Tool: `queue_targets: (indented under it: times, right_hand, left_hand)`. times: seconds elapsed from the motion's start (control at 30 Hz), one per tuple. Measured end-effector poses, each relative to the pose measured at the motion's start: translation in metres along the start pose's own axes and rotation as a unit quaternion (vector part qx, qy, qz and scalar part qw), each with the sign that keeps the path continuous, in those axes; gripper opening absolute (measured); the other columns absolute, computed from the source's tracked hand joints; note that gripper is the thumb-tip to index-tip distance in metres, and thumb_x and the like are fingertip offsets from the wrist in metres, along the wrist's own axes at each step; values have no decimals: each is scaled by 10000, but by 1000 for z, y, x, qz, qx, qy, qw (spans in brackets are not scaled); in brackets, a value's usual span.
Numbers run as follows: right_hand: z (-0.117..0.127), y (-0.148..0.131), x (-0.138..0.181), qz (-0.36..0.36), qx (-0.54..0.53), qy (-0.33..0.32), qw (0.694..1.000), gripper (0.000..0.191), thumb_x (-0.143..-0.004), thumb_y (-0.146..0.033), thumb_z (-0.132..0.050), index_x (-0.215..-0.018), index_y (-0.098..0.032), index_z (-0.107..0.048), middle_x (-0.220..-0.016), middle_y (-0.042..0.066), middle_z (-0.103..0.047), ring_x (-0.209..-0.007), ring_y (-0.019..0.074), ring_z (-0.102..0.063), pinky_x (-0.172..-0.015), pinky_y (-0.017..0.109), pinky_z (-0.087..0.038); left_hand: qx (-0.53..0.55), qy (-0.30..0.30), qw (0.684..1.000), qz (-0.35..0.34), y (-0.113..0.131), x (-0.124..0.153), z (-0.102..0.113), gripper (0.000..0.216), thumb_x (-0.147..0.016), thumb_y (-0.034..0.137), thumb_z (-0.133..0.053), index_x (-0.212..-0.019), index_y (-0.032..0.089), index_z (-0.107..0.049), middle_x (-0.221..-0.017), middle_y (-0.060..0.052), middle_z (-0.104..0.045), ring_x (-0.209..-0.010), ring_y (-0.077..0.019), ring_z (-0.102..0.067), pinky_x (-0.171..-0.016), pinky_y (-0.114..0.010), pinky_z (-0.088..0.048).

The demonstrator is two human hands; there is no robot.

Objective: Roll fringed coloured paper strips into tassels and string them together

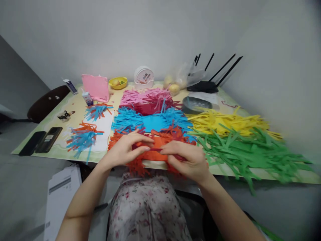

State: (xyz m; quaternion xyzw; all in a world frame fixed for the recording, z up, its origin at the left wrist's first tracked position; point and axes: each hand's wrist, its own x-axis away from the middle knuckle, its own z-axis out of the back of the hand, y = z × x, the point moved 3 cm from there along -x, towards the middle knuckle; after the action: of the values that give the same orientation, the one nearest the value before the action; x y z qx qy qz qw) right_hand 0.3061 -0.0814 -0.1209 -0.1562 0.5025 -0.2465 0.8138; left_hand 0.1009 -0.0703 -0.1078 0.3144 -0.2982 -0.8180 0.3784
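Near the table's front edge, my left hand [130, 147] and my right hand [188, 156] both pinch a thin dark red strip [156, 150], stretched sideways between them. Under it lies an orange sheet with fringed ends [155, 155], some fringe hanging over the edge. Behind are a blue fringed sheet [152, 123], a dark red one [147, 108] and a pink one [136, 97]. Yellow [228, 123] and green [247, 152] fringed sheets spread to the right. Left of my hands, two blue-and-orange tassels [81, 140] rest partly on white paper [104, 129]. My palms hide part of the strip.
Two dark phones [48, 140] lie at the left corner. At the back stand a pink case [95, 87], a yellow bowl [118, 86], a round white holder [143, 78] and a black router [203, 87] with upright antennas. A dark bowl [193, 108] sits nearer, beside the sheets.
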Motion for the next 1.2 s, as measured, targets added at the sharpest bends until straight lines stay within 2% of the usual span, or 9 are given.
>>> queue_targets:
  times: [0.13,0.2,0.3,0.43,0.53,0.67,0.8,1.0,1.2]
  right_hand:
    - [-2,-2,3,32,28,-46,998,252,-836,-47,-525,-911,-213,-699,-828,32,-766,-770,151,-725,-735,248,-580]
    - [-2,1,4,4,17,-95,995,246,-852,-87,-545,-1006,-199,-700,-954,62,-769,-888,171,-723,-809,276,-578]
    - [1,16,0,-135,-12,-128,982,280,-890,-218,-577,-1143,-193,-695,-1153,97,-738,-1071,222,-690,-949,363,-537]
    - [-16,35,-3,-306,-205,-213,905,261,-880,-399,-623,-976,-194,-752,-1012,74,-777,-949,225,-721,-872,356,-550]
    - [-36,38,1,-365,-354,-205,836,276,-806,-461,-707,-807,-185,-726,-779,38,-768,-701,166,-698,-701,287,-549]
    - [-52,35,10,-415,-405,-81,811,300,-723,-462,-798,-789,-192,-683,-686,19,-746,-612,144,-674,-634,268,-531]
    - [-55,32,4,-381,-404,-13,831,321,-739,-491,-783,-827,-202,-674,-711,37,-762,-665,179,-713,-691,312,-562]
    - [-40,49,-18,-315,-335,3,888,312,-824,-503,-693,-915,-204,-691,-765,44,-774,-769,194,-726,-820,358,-562]
    - [-30,61,-34,-228,-212,-5,950,138,-934,-318,-563,-1010,-219,-622,-900,30,-747,-831,159,-715,-776,289,-549]
  left_hand:
    - [-75,-63,995,-21,-1,-4,-6,166,-941,217,-555,-944,172,-715,-873,-41,-760,-796,-155,-683,-755,-255,-504]
    - [-169,-45,983,-55,-6,-3,-9,153,-942,191,-548,-915,163,-697,-850,-45,-751,-801,-166,-680,-834,-308,-507]
    - [-327,24,932,-154,-11,0,-13,199,-960,131,-482,-913,167,-673,-820,-43,-747,-823,-175,-684,-1026,-456,-435]
    - [-402,108,856,-308,-6,8,-19,161,-955,122,-514,-995,181,-658,-894,-34,-773,-910,-169,-698,-1103,-489,-381]
    - [-393,141,843,-339,-7,13,-18,144,-957,155,-536,-1028,192,-655,-987,-44,-782,-984,-175,-708,-1111,-482,-390]
    - [-322,187,888,-270,-21,11,-21,207,-958,125,-517,-1092,203,-655,-1031,-47,-782,-1019,-175,-717,-1129,-482,-382]
    - [-100,265,948,-148,-35,-1,-35,165,-928,134,-565,-966,212,-705,-928,-33,-789,-866,-154,-740,-1066,-444,-464]
    - [209,285,934,58,-38,-23,-50,180,-886,309,-646,-885,183,-774,-971,-88,-787,-965,-232,-730,-924,-374,-554]
    - [234,276,925,120,-46,-45,-43,210,-821,364,-702,-890,178,-770,-945,-78,-783,-958,-233,-714,-883,-342,-546]
